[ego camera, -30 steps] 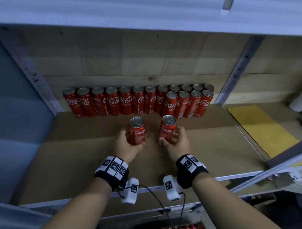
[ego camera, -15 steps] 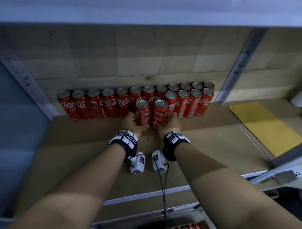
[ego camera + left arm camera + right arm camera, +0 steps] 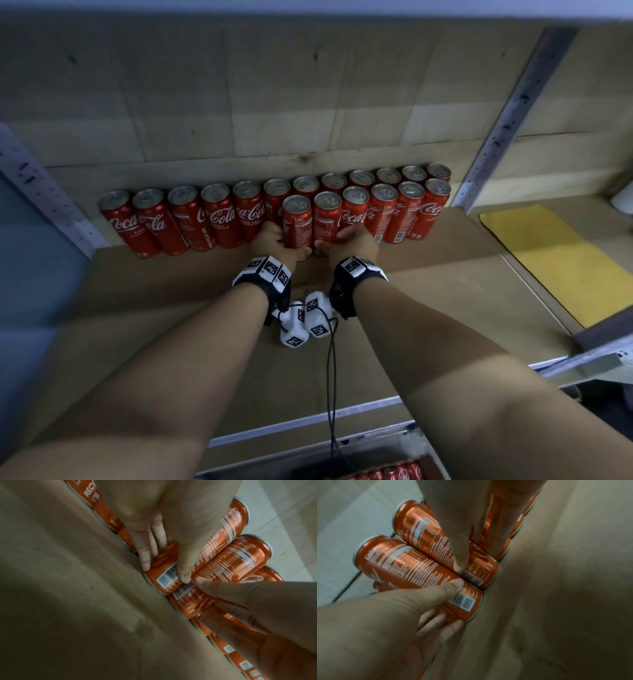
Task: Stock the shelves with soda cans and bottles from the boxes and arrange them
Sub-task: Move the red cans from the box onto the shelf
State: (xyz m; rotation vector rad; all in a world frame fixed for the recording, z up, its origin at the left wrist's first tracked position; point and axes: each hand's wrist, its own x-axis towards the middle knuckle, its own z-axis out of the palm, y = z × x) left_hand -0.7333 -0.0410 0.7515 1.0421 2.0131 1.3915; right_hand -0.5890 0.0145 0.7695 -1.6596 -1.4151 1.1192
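Two red Coca-Cola cans stand side by side on the cardboard-lined shelf (image 3: pixel 171 342), at the left end of the front row. My left hand (image 3: pixel 272 240) grips the left can (image 3: pixel 297 222) low on its body. In the left wrist view the left hand (image 3: pixel 165 572) has its thumb and fingers around the left can (image 3: pixel 223 531). My right hand (image 3: pixel 354 238) grips the right can (image 3: pixel 327 222). The right wrist view shows my right hand (image 3: pixel 479 557) wrapped round the right can (image 3: pixel 423 527), which touches the left can (image 3: pixel 402 563). A back row of cans (image 3: pixel 219 219) stands along the wall.
Metal uprights (image 3: pixel 513 113) (image 3: pixel 44 192) flank the bay. A yellow sheet (image 3: pixel 548 263) lies on the neighbouring shelf to the right. The shelf's front rail (image 3: pixel 308 421) runs below my forearms, with a box of more cans (image 3: pixel 387 472) underneath.
Both hands have pushed their cans from mid-shelf back to the rows. The two cans now stand together beside the front-row cans.
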